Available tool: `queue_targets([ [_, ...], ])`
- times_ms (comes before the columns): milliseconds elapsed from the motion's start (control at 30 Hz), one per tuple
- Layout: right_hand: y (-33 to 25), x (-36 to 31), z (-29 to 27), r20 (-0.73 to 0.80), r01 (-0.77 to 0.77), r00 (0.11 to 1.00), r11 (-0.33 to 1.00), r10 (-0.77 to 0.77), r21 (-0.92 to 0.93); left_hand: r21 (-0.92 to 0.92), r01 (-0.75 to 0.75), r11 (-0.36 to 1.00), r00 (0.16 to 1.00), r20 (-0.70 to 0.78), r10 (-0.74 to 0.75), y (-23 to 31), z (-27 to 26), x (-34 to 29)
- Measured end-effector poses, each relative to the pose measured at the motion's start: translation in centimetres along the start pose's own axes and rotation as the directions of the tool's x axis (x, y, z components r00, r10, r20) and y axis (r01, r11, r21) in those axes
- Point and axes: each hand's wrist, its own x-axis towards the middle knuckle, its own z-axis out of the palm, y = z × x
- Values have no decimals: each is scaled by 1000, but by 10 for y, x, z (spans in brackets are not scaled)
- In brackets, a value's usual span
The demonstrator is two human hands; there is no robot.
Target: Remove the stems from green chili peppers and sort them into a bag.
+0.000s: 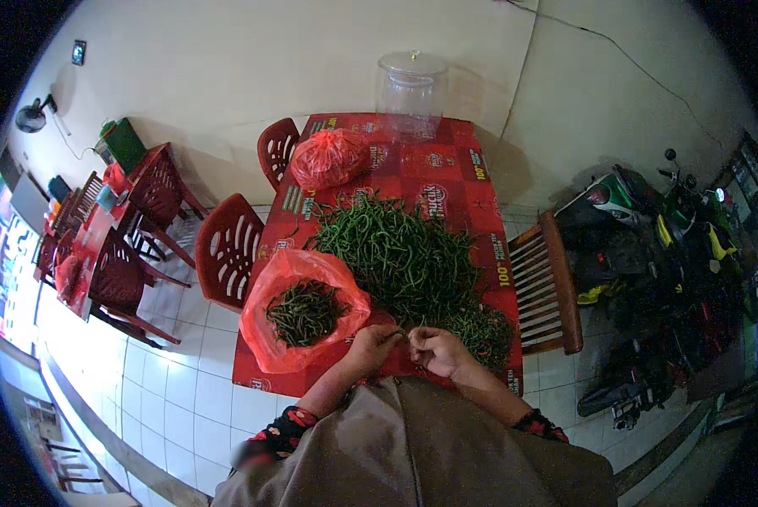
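Close to the table's near edge, my left hand [374, 347] and my right hand [440, 351] almost meet, both with fingers pinched. A small dark green chili [402, 332] shows between their fingertips, gripped from both sides; its ends are hidden. Beyond my hands spreads a large heap of long green chilies [400, 251]. To the left of my left hand, an opened red plastic bag [265, 346] holds a pile of darker green chilies [304, 313]. Beside my right hand lies a smaller heap of thin green stems [480, 336].
The table [472, 194] has a red printed cover. A tied, full red bag [330, 158] and a clear lidded jar [413, 97] stand at its far end. Red chairs [227, 249] line the left side; a wooden chair [544, 287] is at the right, with motorcycles [649, 253] beyond.
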Motion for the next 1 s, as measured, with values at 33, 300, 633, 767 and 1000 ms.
queue_targets([
  [33,-1,1,-10,31,-35,999,997,37,-66,-107,22,994,1000,-6,-23,2,-1,-1],
  [300,-19,27,-68,-78,-269,768,-209,-636,-940,-542,227,809,892,-217,-396,-42,-74,-3],
  [633,-18,105,0,603,62,635,-746,-483,-663,-821,-49,569,649,-459,-606,-79,-128,-27],
  [767,-29,100,9,589,142,627,-669,-509,-730,-636,49,770,748,-487,-450,-62,-112,-29],
  [1000,-21,39,54,210,457,677,179,-706,-871,-185,-59,981,968,-252,11,-21,-25,-6],
])
